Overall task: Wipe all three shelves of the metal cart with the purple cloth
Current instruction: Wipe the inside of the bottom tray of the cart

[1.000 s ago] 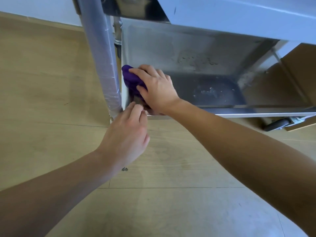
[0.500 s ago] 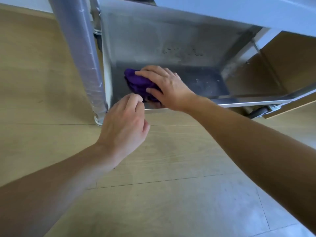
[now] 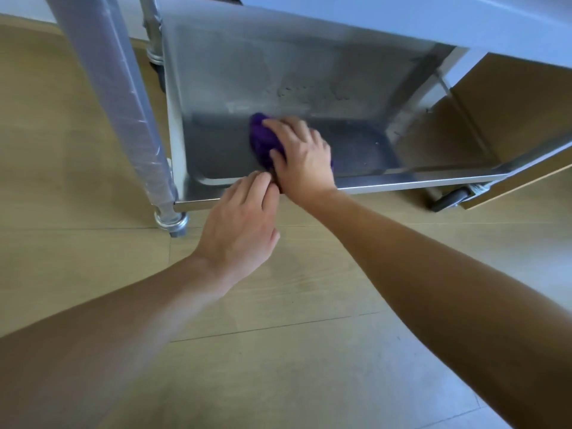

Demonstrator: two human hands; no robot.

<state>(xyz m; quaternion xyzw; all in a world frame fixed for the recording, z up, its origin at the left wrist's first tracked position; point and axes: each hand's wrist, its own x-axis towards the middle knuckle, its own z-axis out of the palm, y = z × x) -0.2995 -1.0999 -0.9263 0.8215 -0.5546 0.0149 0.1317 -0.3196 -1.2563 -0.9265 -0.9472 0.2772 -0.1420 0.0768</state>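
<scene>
Purple cloth (image 3: 263,140) under the right hand (image 3: 301,156), fingers spread flat, should sweep the bottom shelf (image 3: 216,150) corners while the left hand (image 3: 241,224), fingers curled together, steadies the rim.

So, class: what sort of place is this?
Probably an indoor room, perhaps a home or workroom: pale floor boards, a wheeled metal cart and a wooden cabinet beside it.
</scene>
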